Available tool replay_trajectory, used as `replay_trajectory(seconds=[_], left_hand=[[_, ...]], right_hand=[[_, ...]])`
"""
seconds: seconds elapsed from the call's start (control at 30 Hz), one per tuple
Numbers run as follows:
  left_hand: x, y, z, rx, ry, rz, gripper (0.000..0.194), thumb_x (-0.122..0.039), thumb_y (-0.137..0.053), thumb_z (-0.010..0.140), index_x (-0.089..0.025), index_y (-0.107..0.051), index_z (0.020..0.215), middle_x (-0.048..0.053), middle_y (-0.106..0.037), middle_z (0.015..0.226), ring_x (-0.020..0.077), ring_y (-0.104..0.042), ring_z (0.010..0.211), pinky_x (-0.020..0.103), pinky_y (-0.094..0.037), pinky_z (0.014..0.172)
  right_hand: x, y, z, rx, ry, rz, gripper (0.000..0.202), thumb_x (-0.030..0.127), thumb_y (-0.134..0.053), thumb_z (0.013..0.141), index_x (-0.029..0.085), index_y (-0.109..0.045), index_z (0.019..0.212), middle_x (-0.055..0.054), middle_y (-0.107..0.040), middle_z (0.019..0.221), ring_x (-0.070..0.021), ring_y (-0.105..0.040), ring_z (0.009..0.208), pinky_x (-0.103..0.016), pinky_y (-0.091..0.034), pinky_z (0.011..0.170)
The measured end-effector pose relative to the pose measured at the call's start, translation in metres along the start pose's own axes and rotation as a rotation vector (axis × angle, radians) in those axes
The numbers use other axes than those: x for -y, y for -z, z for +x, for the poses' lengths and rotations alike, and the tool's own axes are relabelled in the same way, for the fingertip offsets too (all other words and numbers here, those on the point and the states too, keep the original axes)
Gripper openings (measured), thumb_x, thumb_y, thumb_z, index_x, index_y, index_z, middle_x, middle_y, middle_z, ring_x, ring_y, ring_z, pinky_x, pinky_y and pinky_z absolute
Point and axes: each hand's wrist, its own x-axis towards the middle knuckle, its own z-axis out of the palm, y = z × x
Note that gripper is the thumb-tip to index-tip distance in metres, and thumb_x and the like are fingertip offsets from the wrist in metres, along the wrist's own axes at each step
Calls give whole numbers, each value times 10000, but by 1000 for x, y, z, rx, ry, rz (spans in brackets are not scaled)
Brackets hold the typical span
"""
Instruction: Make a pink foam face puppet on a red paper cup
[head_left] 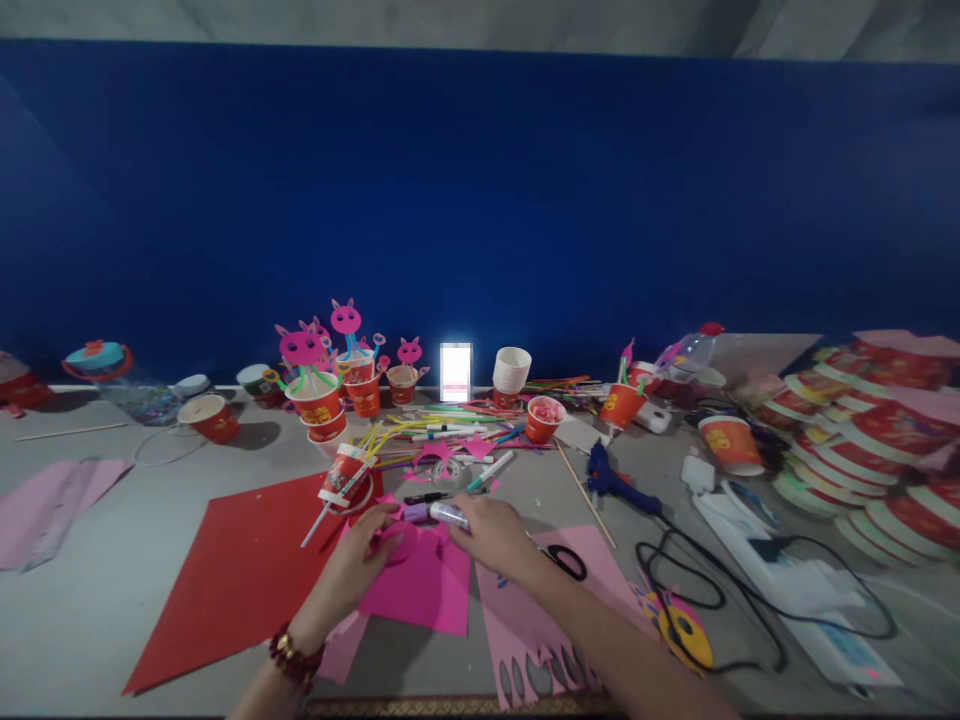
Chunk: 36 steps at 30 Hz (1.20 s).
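My left hand (367, 555), with a beaded bracelet at the wrist, has its fingers curled around the edge of a small pink paper piece (399, 543). My right hand (476, 530) is closed on a white tube (448, 515), which points left toward a purple cap (415, 513). Beneath both hands lies a bright pink sheet (431, 590). A red sheet (232, 570) is on the left, and a light pink sheet with cut-out edges (540, 610) lies under my right forearm. Black-handled scissors (566, 562) rest on that light pink sheet.
Decorated paper cups (315, 400) stand at the back left, behind pens and colored sticks (442, 430). On the right are a blue glue gun (619, 483) with its cable, a white power strip (795, 590) and stacked red bowls (862, 450). A lit screen (456, 373) stands at the back.
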Motion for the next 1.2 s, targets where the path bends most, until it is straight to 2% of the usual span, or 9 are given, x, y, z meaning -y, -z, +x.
replay_trajectory(seconds=[0.1, 0.23, 0.37, 0.53, 0.7, 0.87, 1.07, 1.2], left_hand=[[-2, -3, -3, 15, 46, -86, 333, -401, -615, 857, -209, -672, 1124, 120, -713, 1124, 284, -677, 992, 387, -568, 831], [-7, -4, -7, -5, 50, -112, 265, -396, -626, 854, -212, -705, 1028, 104, -739, 1091, 295, -679, 1012, 385, -558, 857], [-17, -4, -11, 19, 44, -97, 229, -368, -606, 879, -221, -700, 1026, 93, -751, 1045, 282, -688, 999, 353, -553, 846], [-19, -9, -16, 1, 18, -62, 174, -351, -585, 889, -217, -642, 794, 108, -734, 1133, 272, -708, 958, 329, -564, 785], [-17, -16, -21, -17, -58, -7, 111, -316, -578, 889, -241, -585, 807, 119, -701, 1232, 287, -668, 1114, 368, -532, 901], [-27, -17, -22, 20, -74, 27, 118, -328, -604, 882, -250, -577, 798, 108, -724, 1178, 281, -675, 1093, 378, -528, 906], [-40, -18, -23, 96, -48, -80, 91, -312, -584, 887, -250, -597, 822, 116, -685, 1260, 286, -651, 1147, 391, -521, 944], [-54, -22, -24, 100, -20, -140, 121, -324, -605, 883, -239, -589, 798, 135, -654, 1312, 306, -605, 1215, 442, -464, 1021]], right_hand=[[4, -1, 3, 14, 2, -18, 243, 359, -554, 892, 202, -637, 1058, -100, -748, 960, -257, -700, 885, -275, -422, 690], [7, -4, 5, 25, 20, -16, 267, 397, -568, 887, 215, -654, 1062, -90, -754, 967, -257, -701, 884, -276, -418, 681], [9, -3, 4, 27, 41, 3, 271, 374, -564, 888, 218, -654, 1090, -77, -756, 969, -245, -700, 888, -267, -403, 665], [8, 2, 0, 19, 89, 32, 258, 372, -565, 893, 221, -657, 1081, -62, -750, 967, -231, -689, 881, -261, -390, 679], [5, 6, -7, 2, 108, 39, 270, 411, -533, 917, 204, -670, 1021, -75, -745, 916, -250, -683, 824, -270, -361, 639], [-5, 8, -15, -2, 143, 66, 298, 438, -527, 935, 210, -665, 1069, -65, -748, 907, -246, -673, 804, -266, -349, 635], [-18, 8, -27, -14, 177, 108, 313, 484, -524, 939, 209, -669, 969, -51, -719, 851, -227, -631, 765, -258, -335, 615], [-27, 9, -38, -66, 139, 217, 353, 513, -487, 952, 204, -651, 998, -51, -702, 866, -224, -613, 772, -261, -355, 633]])
